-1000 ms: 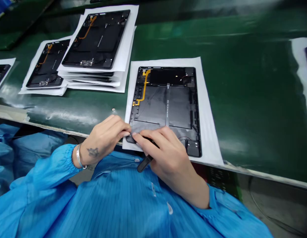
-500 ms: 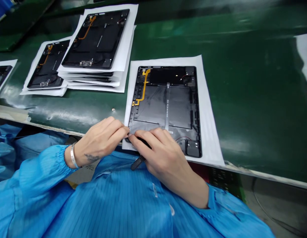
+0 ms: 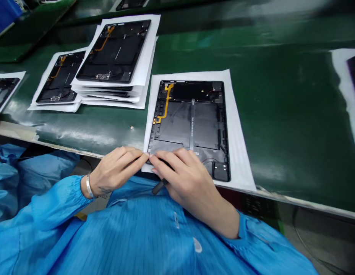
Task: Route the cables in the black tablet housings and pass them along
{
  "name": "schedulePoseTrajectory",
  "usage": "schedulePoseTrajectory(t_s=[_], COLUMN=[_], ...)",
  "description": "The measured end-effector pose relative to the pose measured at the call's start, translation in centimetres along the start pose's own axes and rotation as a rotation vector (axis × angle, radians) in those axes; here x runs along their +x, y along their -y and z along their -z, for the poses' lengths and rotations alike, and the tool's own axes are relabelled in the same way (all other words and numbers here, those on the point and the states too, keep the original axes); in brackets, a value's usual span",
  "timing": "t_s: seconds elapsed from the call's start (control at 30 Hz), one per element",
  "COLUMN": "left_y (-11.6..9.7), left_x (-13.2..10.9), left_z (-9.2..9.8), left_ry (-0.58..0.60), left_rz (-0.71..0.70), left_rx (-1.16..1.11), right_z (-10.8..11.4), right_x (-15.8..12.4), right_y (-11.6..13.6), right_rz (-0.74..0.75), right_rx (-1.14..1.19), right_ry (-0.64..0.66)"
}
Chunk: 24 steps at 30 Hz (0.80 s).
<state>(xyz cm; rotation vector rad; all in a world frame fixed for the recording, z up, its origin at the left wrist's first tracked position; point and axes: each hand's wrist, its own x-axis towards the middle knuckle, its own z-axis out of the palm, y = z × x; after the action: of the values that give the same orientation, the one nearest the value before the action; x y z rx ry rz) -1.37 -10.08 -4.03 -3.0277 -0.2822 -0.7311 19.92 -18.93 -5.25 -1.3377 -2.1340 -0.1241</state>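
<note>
The fingertips of the left hand (image 3: 118,168) are bunched at the near left corner of an open dark housing (image 3: 180,122); whether anything is pinched there cannot be told. The same corner is met by the fingertips of the right hand (image 3: 188,172), whose fingers are closed around a slim black tool (image 3: 159,186), its end left protruding below the palm. The housing is laid flat on a white sheet (image 3: 240,164) at the table's near edge, and a yellow ribbon cable (image 3: 167,105) is seen along its left side. A silvery bracelet (image 3: 89,186) is worn on the left wrist. Beyond, on the green table (image 3: 286,114), similar housings are stacked (image 3: 115,49), interleaved with white sheets.
</note>
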Motion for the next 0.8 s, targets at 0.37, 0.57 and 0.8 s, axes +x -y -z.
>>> schedulePoseTrajectory(t_s=[0.37,0.57,0.8], left_y=[2.0,2.7,2.4], left_x=[0.9,0.9,0.9], left_z=[-0.4,-1.9,-2.2], left_ry=[0.118,0.133,0.065], left_rz=[0.12,0.157,0.136], left_rx=[-0.15,-0.337,-0.331], right_z=[4.0,3.1,1.9], right_x=[0.1,-0.2,-0.2], right_y=[-0.7,0.5,0.4], right_rz=[-0.062,-0.118,-0.101], right_rx=[-0.031,0.018,0.059], right_ry=[0.062,0.073,0.02])
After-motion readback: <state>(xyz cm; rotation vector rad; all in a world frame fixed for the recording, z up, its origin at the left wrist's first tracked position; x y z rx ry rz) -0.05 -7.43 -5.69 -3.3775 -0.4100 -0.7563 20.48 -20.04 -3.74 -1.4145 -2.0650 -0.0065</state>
